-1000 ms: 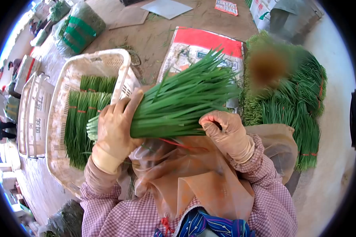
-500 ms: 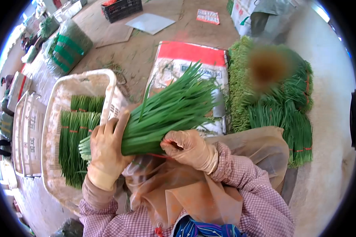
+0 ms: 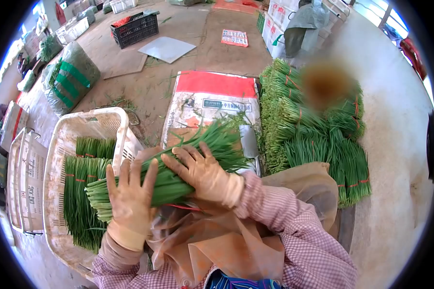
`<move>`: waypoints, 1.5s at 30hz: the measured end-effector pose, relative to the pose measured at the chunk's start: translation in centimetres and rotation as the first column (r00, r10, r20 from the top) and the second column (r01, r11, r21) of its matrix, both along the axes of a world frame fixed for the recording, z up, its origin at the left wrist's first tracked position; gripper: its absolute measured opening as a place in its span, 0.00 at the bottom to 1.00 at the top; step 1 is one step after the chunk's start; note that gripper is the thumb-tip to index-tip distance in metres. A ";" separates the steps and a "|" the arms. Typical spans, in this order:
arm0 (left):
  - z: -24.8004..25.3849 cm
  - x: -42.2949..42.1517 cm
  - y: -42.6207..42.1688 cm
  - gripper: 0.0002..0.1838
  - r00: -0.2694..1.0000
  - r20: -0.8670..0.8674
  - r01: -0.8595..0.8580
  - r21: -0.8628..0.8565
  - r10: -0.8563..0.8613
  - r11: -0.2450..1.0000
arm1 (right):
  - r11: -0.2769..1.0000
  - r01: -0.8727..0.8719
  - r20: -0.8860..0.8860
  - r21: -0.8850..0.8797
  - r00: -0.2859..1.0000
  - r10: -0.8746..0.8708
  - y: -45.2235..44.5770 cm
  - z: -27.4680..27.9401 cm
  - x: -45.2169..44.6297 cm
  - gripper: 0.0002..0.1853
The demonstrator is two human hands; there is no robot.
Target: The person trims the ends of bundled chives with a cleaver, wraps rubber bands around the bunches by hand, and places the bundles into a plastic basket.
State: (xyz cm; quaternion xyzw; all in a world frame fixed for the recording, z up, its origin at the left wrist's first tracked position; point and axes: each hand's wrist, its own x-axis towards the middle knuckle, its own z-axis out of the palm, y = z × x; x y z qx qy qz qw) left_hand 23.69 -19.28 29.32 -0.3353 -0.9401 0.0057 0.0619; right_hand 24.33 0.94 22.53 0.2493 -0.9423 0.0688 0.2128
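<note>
A loose bundle of green chives (image 3: 169, 185) lies slantwise across my lap, pale stem ends to the left and leaf tips to the upper right. My left hand (image 3: 130, 207), in a stained pale glove, rests against the stem end with its fingers stretched and spread. Over the leafy middle lies my right hand (image 3: 202, 176), gloved too, its fingers apart on top of the leaves. A thin red strip (image 3: 183, 207) shows under the bundle on the brown apron (image 3: 217, 250).
At left a dirty white basket (image 3: 53, 202) holds tied chive bundles. A big pile of chives (image 3: 318, 139) stands at right. Ahead lies a red and white sack (image 3: 214, 86) with a metal blade-like tool (image 3: 249, 142). Farther off is a black crate (image 3: 136, 31).
My right hand has moved from below the bundle onto its top, and its fingers have opened out. The left hand's fingers have spread. The bundle lies lower; the view has tilted up.
</note>
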 end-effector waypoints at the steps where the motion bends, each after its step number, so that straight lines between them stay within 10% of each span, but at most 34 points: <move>1: 0.0 0.8 0.2 0.48 1.000 -0.009 -0.004 0.002 0.004 1.000 | 0.986 0.003 0.213 -0.167 0.976 0.033 -0.2 -0.6 -0.9 0.45; 3: -0.1 2.2 0.5 0.39 0.971 -0.228 0.096 0.084 -0.075 0.992 | 0.945 0.037 0.408 -0.326 0.907 0.105 0.3 -2.4 -1.9 0.47; 5: 0.7 3.6 -0.1 0.31 0.946 -0.137 0.322 0.259 -0.295 0.911 | 0.583 -0.119 0.159 -0.804 0.901 0.403 0.6 -5.2 -2.2 0.45; 6: 0.7 3.9 -0.9 0.27 0.889 -0.148 0.457 0.261 -0.432 0.850 | 0.269 0.001 0.152 -0.963 0.829 0.538 0.1 -6.8 -1.9 0.42; 8: 0.1 4.5 -2.0 0.18 0.891 -0.243 0.453 0.420 -0.384 0.786 | 0.043 0.364 0.321 -0.931 0.752 0.576 0.5 -5.7 -0.2 0.39; 11: 0.7 3.2 -3.9 0.10 0.962 -0.205 0.273 0.679 -0.180 0.681 | 0.073 0.403 0.398 -0.912 0.829 0.393 2.0 -7.0 0.0 0.39; 15: -1.3 0.3 -4.1 0.17 0.996 0.085 -0.088 0.990 -0.033 -0.106 | 0.030 0.458 0.447 -0.889 0.848 0.285 4.3 -7.0 0.2 0.37; 18: -0.6 -3.8 -1.7 0.33 0.860 0.429 -0.408 0.903 -0.276 0.131 | -0.083 0.423 0.399 -0.902 0.892 0.214 5.0 -6.7 0.7 0.34; 22: -3.5 -7.3 5.4 0.59 0.489 0.413 -0.330 0.903 -0.768 0.276 | 0.091 0.399 0.409 -0.912 0.897 0.165 5.6 -6.5 1.6 0.35; 27: -6.4 -7.5 9.5 0.49 0.356 0.366 -0.550 0.826 -0.860 0.123 | 0.085 0.491 0.493 -0.867 0.820 0.290 5.4 -4.1 3.4 0.39; 29: -6.9 -7.0 10.0 0.46 0.371 0.369 -0.593 0.800 -0.852 0.089 | 0.410 0.541 0.678 -0.735 0.611 0.408 7.3 -3.6 3.7 0.41; 31: -7.7 -6.7 10.1 0.46 0.464 0.488 -0.575 0.801 -0.740 0.168 | 0.849 0.387 0.861 -0.360 0.488 0.142 10.4 -2.9 3.1 0.45; 32: -7.8 -6.2 10.5 0.45 0.495 0.458 -0.582 0.806 -0.738 0.110 | 0.867 0.426 0.864 -0.260 0.503 0.012 11.4 -1.7 3.3 0.43; 34: -8.0 -6.0 10.8 0.45 0.534 0.460 -0.555 0.824 -0.710 0.116 | 0.869 0.471 0.853 -0.151 0.507 -0.126 11.8 0.4 3.5 0.41; 36: -8.3 -5.6 11.4 0.45 0.594 0.432 -0.503 0.858 -0.679 0.106 | 0.592 0.423 0.520 -0.686 0.854 -0.007 11.7 1.6 3.8 0.35; 45: -10.8 -5.1 12.5 0.48 0.668 0.349 -0.429 0.902 -0.658 0.042 | 0.342 0.135 0.111 -0.930 0.990 -0.089 9.9 3.4 4.4 0.09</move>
